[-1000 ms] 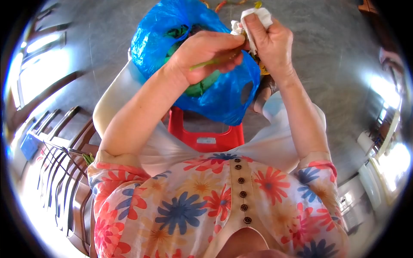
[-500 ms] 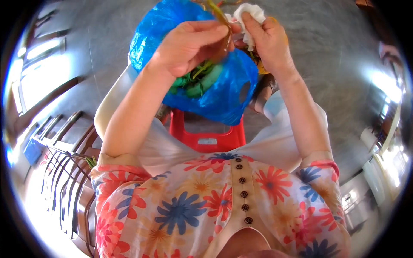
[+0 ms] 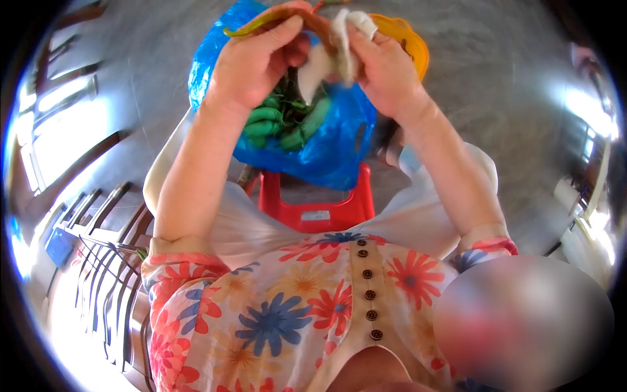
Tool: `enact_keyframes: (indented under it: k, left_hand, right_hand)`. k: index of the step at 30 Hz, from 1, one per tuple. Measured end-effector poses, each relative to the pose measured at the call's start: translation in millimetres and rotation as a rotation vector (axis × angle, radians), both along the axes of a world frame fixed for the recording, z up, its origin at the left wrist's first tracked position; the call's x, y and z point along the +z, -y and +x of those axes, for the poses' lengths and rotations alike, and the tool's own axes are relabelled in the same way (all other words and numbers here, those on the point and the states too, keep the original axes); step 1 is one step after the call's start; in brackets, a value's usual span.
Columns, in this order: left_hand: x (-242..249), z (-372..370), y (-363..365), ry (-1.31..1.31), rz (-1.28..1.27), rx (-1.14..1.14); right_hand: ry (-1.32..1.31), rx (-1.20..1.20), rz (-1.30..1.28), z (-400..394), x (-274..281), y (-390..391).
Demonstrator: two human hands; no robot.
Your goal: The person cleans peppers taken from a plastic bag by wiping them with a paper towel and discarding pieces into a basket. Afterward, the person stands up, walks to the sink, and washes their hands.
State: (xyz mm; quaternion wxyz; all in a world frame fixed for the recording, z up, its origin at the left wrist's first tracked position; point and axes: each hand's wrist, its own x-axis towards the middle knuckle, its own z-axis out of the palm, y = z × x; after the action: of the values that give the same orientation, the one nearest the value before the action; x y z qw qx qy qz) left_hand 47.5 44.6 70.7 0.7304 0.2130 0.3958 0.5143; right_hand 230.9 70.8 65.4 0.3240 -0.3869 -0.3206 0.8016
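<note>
My left hand (image 3: 241, 73) is closed on a long chili pepper (image 3: 262, 21), yellow-green at its tip and reddish brown toward the middle. The tip points left. My right hand (image 3: 390, 73) pinches a white cloth (image 3: 343, 40), which is pressed around the pepper's other end; part of that end is hidden and blurred. Below both hands an open blue plastic bag (image 3: 326, 147) holds green peppers (image 3: 264, 123). Close to my right hand, a yellow basket (image 3: 419, 47) shows partly behind it.
The bag rests over a red plastic stool (image 3: 317, 219) between my knees. Slatted wooden chairs (image 3: 108, 222) stand at the left. Grey floor (image 3: 496, 85) surrounds the stool. A blurred oval covers the lower right.
The pepper has tipped from upright to nearly level, its tip now left. The cloth has moved left onto it with my right hand. More of the yellow basket shows.
</note>
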Motion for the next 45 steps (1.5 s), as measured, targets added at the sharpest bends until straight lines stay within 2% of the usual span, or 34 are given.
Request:
enact_keyframes:
  k: [1,4,8,9,10,12,16,18,20,22,24,26,28,30,31,34,37,39,41,43,45]
  left_hand:
    - [4,-3,-4,-0.006,-0.003,0.004]
    - [-1,-14,-14,-0.049,0.05,0.02]
    - [-10,-21,-26,-0.063,0.079,0.003]
    - [-14,-19,-29,-0.061,0.074,-0.01]
    - [-15,-16,-31,-0.062,0.07,-0.024]
    - [-15,-3,-32,-0.187,-0.006,-0.023]
    - [-42,42,-42,-0.347,-0.044,-0.155]
    - [-53,71,-43,-0.611,-0.019,-0.163]
    - [-54,93,-48,-0.732,-0.106,-0.292]
    - [-39,94,-50,-0.847,-0.07,-0.393]
    - [-22,83,-52,-1.015,-0.094,-0.49]
    - [-35,51,-49,-0.771,0.01,-0.338]
    - [-28,10,-45,-0.649,-0.02,-0.33]
    - [-39,-31,-27,-0.703,-0.15,-0.524]
    - [-47,-44,-19,-0.723,-0.208,-0.621]
    - [-110,-60,12,-0.993,-0.405,-0.888]
    - [-186,-54,40,-1.337,-0.564,-0.72]
    - [-243,-48,55,-1.471,-0.452,-0.713]
    - [-262,-34,57,-1.493,-0.473,-0.58]
    - [-268,-8,56,-1.39,-0.631,-0.315]
    - [-263,4,49,-1.294,-0.837,-0.357]
  right_hand:
    - [-0.073,-0.015,-0.168,6,-3,-6]
    - [-0.301,-0.074,-0.277,19,11,-21]
    - [-0.546,0.062,-0.202,48,21,-28]
    - [-0.428,0.033,-0.179,51,34,-30]
    - [-0.488,0.049,-0.154,56,35,-32]
    - [-0.614,0.079,-0.101,70,31,-36]
    - [-0.617,0.091,-0.075,82,41,-36]
    - [-0.697,0.129,-0.096,86,42,-39]
    - [-0.773,0.161,-0.088,86,45,-42]
    - [-0.837,0.183,-0.059,83,53,-42]
    - [-0.762,0.121,-0.042,85,57,-38]
    - [-0.693,0.064,-0.108,99,44,-37]
    - [-0.62,-0.018,-0.12,115,33,-40]
    - [-0.458,-0.105,-0.104,127,15,-46]
    - [-0.561,0.011,-0.009,115,25,-44]
    - [-0.344,-0.122,0.086,90,20,-34]
    - [-0.261,-0.141,0.059,75,39,-27]
    - [-0.231,-0.039,0.043,95,19,-38]
    - [-0.211,0.012,0.031,101,11,-41]
    - [-0.201,0.025,0.027,96,15,-39]
    - [-0.179,0.019,0.036,88,21,-37]
